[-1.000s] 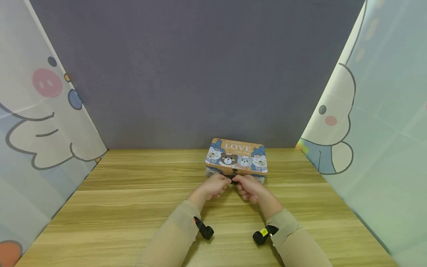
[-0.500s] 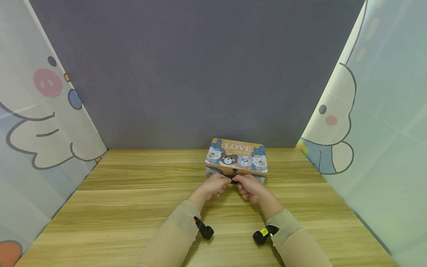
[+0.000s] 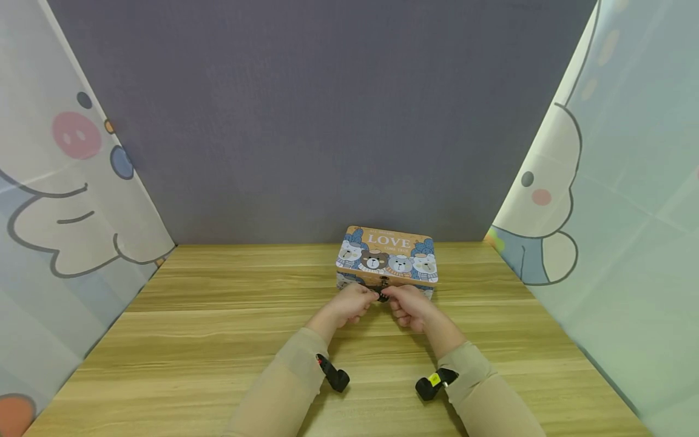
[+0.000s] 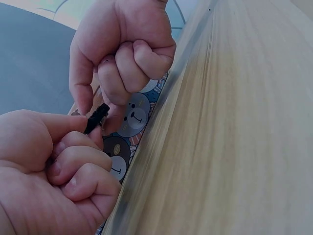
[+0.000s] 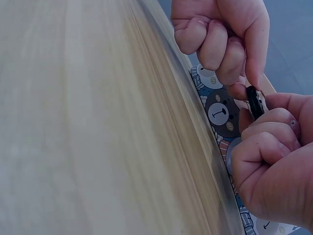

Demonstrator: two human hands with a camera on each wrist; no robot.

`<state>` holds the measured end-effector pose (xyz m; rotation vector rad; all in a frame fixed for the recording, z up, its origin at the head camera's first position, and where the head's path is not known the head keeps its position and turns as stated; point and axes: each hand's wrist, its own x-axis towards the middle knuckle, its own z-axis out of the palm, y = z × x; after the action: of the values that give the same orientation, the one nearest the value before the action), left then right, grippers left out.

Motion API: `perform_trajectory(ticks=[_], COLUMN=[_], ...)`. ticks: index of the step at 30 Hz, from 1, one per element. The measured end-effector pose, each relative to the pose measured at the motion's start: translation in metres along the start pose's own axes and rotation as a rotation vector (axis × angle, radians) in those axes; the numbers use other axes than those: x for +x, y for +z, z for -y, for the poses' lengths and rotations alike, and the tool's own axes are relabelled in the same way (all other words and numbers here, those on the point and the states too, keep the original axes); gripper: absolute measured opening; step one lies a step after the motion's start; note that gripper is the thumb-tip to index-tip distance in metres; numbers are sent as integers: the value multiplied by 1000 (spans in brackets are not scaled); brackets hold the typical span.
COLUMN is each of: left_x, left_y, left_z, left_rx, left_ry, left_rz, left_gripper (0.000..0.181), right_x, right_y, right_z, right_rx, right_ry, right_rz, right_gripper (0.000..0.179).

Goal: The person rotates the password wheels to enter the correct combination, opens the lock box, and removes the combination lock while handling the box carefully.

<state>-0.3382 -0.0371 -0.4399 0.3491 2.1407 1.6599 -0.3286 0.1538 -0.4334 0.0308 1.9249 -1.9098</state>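
A tin box (image 3: 386, 258) printed with cartoon bears and the word LOVE stands closed near the back of the table. At its front clasp (image 3: 384, 281) hangs a small black padlock (image 3: 381, 295), which shows pale marks. My left hand (image 3: 351, 304) pinches the padlock's left side between thumb and index finger. From the right, my right hand (image 3: 411, 307) pinches its other side, thumb uppermost. Both wrist views show the other fingers curled in. Between the fingertips, the padlock (image 4: 97, 119) is partly hidden in the left wrist view and the padlock (image 5: 255, 102) likewise in the right.
The wooden table (image 3: 218, 340) extends around the box to both sides and toward me. A grey panel (image 3: 327, 121) rises behind it. Cartoon-printed curtains (image 3: 628, 243) flank the table. Small black wrist cameras (image 3: 334, 375) stick out from both sleeves.
My right thumb and fingertips have shifted very slightly to the right on the padlock, so a bit more of its face shows. The left hand and the box have stayed put.
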Motion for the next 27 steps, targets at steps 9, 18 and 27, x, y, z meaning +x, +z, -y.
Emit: perform_trajectory(ticks=[9,18,27], left_x=[-2,-3,-2], left_y=[0,0,0], left_z=[-2,-1,-1], left_rx=[23,19,23], left_ry=[3,6,4], left_rz=[-7,1,4], left_gripper=[42,45,45], right_x=[-4,-6,-9], right_y=[-5,-10,-17], right_z=[1,2,1], right_rx=[22,19,-2], right_ry=[8,-6,3], right_rz=[-7,-13,-15], right_gripper=[31,18,32])
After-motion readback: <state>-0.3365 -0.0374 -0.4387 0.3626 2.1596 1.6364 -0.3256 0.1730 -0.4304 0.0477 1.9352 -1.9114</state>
